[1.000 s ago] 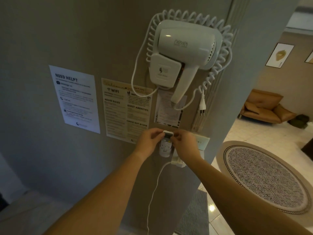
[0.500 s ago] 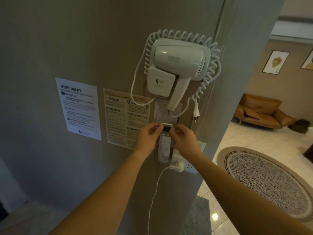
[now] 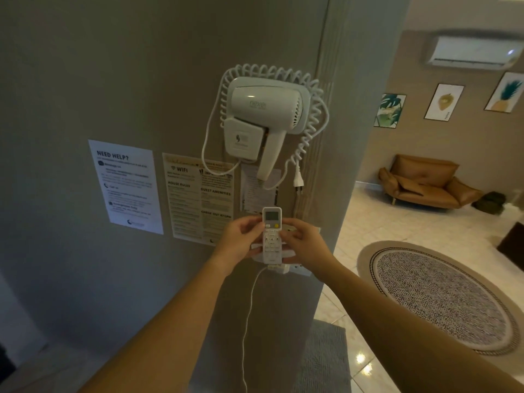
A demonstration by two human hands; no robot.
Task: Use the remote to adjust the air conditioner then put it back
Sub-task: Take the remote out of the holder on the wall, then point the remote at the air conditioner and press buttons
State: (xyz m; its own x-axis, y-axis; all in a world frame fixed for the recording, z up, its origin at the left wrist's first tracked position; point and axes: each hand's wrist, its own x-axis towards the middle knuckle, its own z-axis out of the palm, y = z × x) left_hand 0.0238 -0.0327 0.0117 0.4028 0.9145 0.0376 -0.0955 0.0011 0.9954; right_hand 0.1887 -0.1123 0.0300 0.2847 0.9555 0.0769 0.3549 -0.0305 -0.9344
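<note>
White remote [image 3: 271, 235], upright against the wall, gripped at its sides by left hand [image 3: 242, 245] and right hand [image 3: 304, 245]; hair dryer [image 3: 263, 114] above; air conditioner [image 3: 472, 51] on the far wall.

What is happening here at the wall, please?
A person holds a white air conditioner remote with both hands: the left hand and the right hand grip its sides. Its lower end sits at a white wall holder, under the wall-mounted hair dryer. The air conditioner hangs in the room to the right.
</note>
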